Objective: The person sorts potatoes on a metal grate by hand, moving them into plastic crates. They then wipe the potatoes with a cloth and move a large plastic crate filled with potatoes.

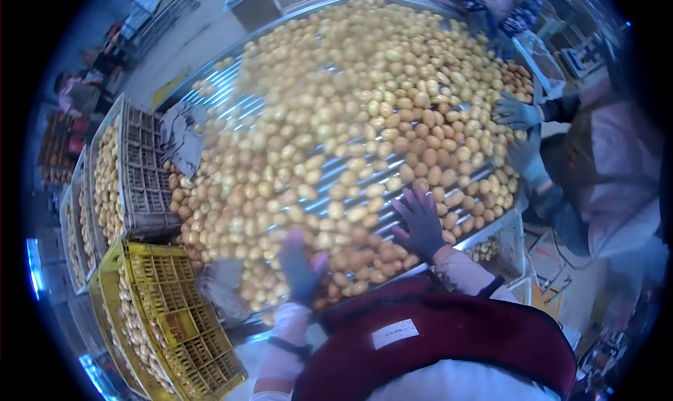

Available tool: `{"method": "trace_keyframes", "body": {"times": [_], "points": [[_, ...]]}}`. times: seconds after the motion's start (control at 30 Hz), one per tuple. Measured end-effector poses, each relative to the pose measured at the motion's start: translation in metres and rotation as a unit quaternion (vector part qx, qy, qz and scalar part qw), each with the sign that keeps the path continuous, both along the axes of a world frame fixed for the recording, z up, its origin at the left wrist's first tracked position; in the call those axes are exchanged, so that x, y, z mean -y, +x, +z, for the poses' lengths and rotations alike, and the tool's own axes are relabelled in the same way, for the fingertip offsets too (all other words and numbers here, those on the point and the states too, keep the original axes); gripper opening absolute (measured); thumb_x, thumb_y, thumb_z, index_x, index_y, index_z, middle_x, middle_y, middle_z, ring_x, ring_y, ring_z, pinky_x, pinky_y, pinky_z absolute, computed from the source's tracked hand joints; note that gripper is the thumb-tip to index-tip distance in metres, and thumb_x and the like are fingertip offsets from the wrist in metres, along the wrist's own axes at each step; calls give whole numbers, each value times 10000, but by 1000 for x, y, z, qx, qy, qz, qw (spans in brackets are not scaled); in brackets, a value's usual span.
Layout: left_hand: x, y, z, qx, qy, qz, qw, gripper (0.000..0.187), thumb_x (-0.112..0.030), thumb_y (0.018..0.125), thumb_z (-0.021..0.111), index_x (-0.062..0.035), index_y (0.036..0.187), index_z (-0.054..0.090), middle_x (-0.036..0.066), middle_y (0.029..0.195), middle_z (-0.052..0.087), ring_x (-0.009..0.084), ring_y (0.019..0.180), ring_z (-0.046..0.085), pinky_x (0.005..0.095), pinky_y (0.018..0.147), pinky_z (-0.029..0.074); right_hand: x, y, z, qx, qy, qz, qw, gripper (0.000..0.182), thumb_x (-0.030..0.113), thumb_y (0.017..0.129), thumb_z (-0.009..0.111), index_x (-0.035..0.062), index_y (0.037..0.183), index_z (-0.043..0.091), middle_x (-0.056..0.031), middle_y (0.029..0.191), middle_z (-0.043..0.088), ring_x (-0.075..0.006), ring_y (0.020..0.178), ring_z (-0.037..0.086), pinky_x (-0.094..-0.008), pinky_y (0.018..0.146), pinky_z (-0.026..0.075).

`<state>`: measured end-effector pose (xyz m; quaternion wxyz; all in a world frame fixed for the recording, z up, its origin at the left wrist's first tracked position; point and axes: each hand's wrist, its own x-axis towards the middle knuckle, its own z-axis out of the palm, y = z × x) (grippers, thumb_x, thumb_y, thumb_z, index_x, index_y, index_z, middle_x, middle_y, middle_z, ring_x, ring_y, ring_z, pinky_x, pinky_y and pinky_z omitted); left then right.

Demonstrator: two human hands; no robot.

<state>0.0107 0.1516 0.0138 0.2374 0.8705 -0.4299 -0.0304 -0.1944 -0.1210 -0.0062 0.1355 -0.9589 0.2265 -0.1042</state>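
A wide roller sorting table carries a dense layer of yellow-brown potatoes. My left hand, in a purple glove, rests on potatoes near the table's near edge; it is blurred and I cannot tell whether it holds one. My right hand, also in a purple glove, lies flat with fingers spread over potatoes a little farther right. Below both hands I see my dark red apron.
A co-worker at the right reaches in with two grey-blue gloved hands. Another person stands at the far end. Grey crates and a yellow crate of potatoes stand at the left.
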Motion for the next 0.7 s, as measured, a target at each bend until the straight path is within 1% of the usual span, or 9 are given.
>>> {"method": "trace_keyframes", "body": {"times": [0.1,0.27,0.37,0.43,0.47,0.5,0.6,0.67,0.7], "points": [[28,-6,-15,-31,17,33,999,790,-383,824,756,-18,1442,426,244,1408,478,432,1290,458,531,1091,337,42,56,10,-62,14,5,998,711,460,808,731,219,1433,492,-149,1520,377,-401,1446,259,-593,1178,183],[134,-20,1,-56,-25,-136,989,697,-300,864,739,-30,1430,435,219,1369,504,404,1237,517,502,1022,431,128,113,-33,41,-106,45,993,709,514,826,689,232,1443,483,-133,1544,360,-402,1464,232,-594,1176,186],[175,-12,17,-503,-102,-175,840,652,-207,885,731,-44,1442,435,148,1373,546,304,1256,528,398,1011,469,184,134,-9,23,-65,22,997,655,507,869,642,236,1444,481,-120,1543,367,-415,1428,289,-581,1153,229],[189,-1,-11,-398,-206,-195,872,591,-202,895,720,-40,1410,480,133,1347,569,279,1257,531,374,1027,460,239,137,-15,-17,-166,-18,986,601,423,882,628,222,1432,489,-148,1482,415,-430,1353,368,-572,1120,274],[191,23,3,-201,-232,-190,933,549,-190,903,709,-35,1389,506,132,1335,574,273,1256,532,373,1037,453,261,142,-5,-53,-140,-67,986,584,384,887,618,213,1430,489,-155,1461,428,-427,1327,386,-580,1104,288],[185,57,58,-318,-188,-76,926,450,-136,922,672,-25,1340,549,118,1301,591,253,1256,531,369,1042,448,279,145,5,-89,-113,-118,983,567,345,891,608,204,1428,489,-162,1440,442,-425,1302,405,-588,1088,303],[144,145,1,-255,-300,171,903,441,-179,923,647,-28,1324,541,113,1237,618,260,1143,581,418,993,464,312,154,-11,-39,-235,-272,932,506,280,906,583,184,1398,515,-144,1462,432,-421,1322,391,-583,1064,334],[124,192,-13,97,-139,157,973,488,-206,910,647,-38,1351,523,149,1232,627,319,1121,592,457,971,460,293,187,-11,204,-177,-116,956,436,206,909,573,149,1341,554,-136,1337,544,-381,1217,497,-503,1017,408],[119,201,-16,126,-92,140,978,489,-208,904,648,-42,1348,531,158,1237,624,335,1120,588,467,967,456,266,211,-9,256,-87,-47,962,421,183,905,565,124,1322,561,-141,1264,591,-365,1158,542,-467,998,433]]}}
